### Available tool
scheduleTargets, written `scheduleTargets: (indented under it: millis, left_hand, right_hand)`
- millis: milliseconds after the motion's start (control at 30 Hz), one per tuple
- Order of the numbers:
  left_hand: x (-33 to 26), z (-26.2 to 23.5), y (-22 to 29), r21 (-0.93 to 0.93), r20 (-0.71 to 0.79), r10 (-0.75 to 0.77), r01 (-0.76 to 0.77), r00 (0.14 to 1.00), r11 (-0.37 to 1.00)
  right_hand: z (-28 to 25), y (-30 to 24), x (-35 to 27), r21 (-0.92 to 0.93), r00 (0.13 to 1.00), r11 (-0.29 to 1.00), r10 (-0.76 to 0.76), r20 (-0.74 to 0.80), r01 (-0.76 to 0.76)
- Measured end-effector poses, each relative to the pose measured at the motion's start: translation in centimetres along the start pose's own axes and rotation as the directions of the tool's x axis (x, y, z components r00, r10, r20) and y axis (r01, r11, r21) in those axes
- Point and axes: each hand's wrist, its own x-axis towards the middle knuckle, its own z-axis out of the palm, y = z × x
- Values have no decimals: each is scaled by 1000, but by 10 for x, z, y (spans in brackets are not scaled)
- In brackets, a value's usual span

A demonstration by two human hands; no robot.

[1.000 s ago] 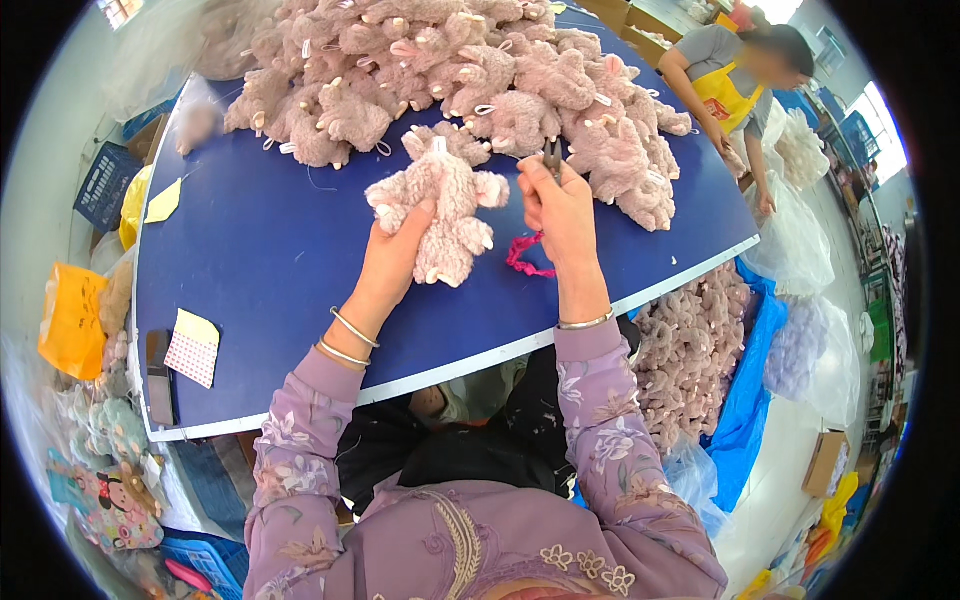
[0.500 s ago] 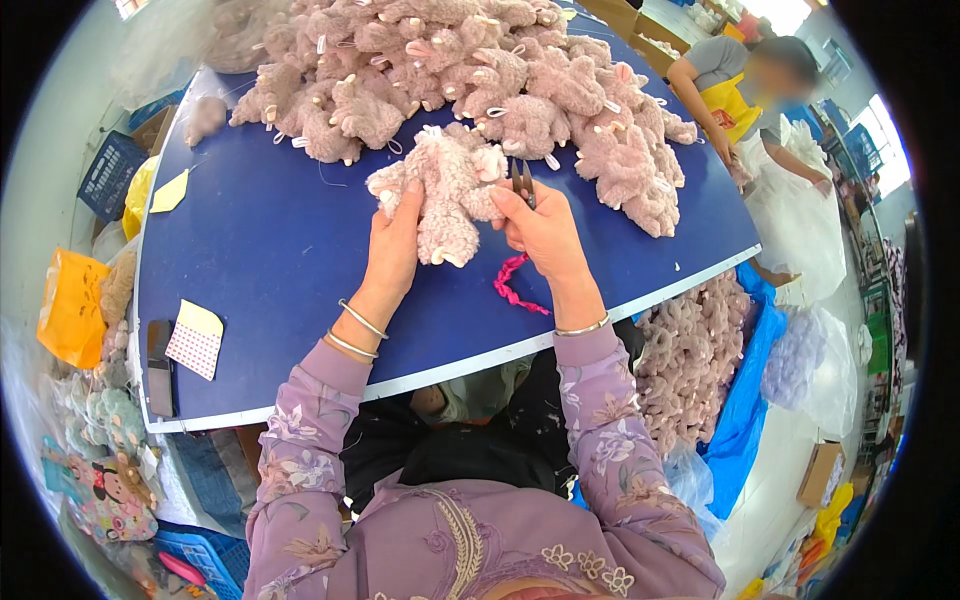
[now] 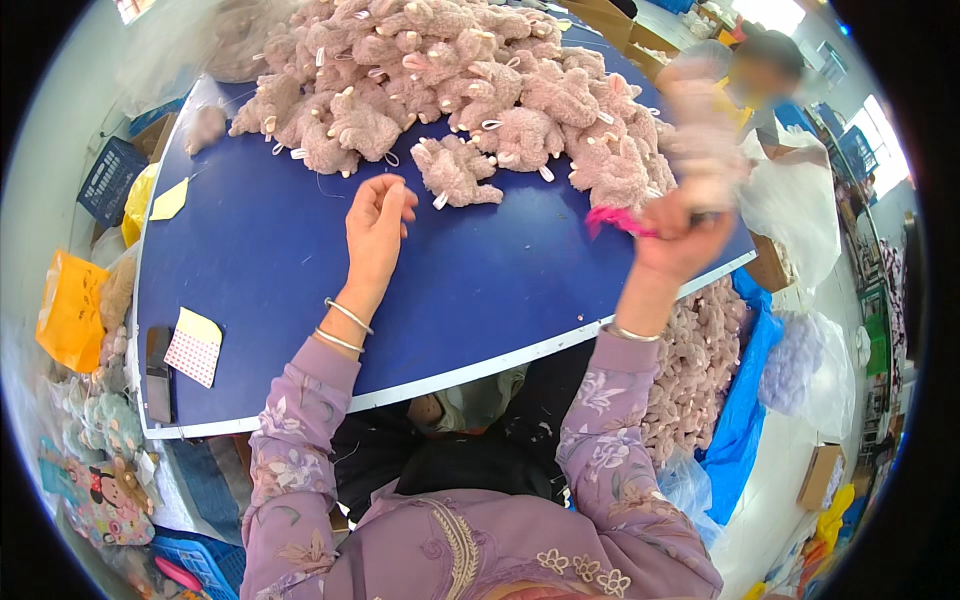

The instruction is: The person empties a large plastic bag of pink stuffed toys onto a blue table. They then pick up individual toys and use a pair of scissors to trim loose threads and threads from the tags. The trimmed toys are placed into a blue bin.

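left hand (image 3: 375, 228) flat on blue table (image 3: 260, 270), fingers loosely open, empty | right hand (image 3: 685, 240) raised, blurred, fingers gripping pink thing (image 3: 612, 219)

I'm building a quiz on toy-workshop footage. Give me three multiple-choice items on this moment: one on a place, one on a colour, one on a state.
1. Where does the pile of plush toys lie?
A. far side of the table
B. near edge
C. on the floor only

2. What colour is the table?
A. green
B. blue
C. white

3. What is the left hand doing?
A. gripping a toy
C. holding scissors
B. resting empty, fingers curled

Answers:
1 A, the heap sits beyond both hands.
2 B, the bare top is deep blue.
3 B, nothing is in it, while the raised right hand is by a pink cord.
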Motion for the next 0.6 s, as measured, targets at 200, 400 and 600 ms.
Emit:
scheduleTargets:
  millis: [200, 400, 600]
  left_hand:
    - [27, 34, -19, 689, 348, 443, -546, 826, 477]
    - [30, 37, -28, 574, 398, 185, -401, 899, 714]
    - [4, 40, -15, 391, 506, 413, -628, 757, 673]
  right_hand:
    - [-41, 34, 9, -468, 960, 838, 241, -145, -281]
    - [-36, 82, -10, -842, 854, 387, 498, -153, -377]
    - [-26, 75, -13, -748, 817, 474, 556, -155, -464]
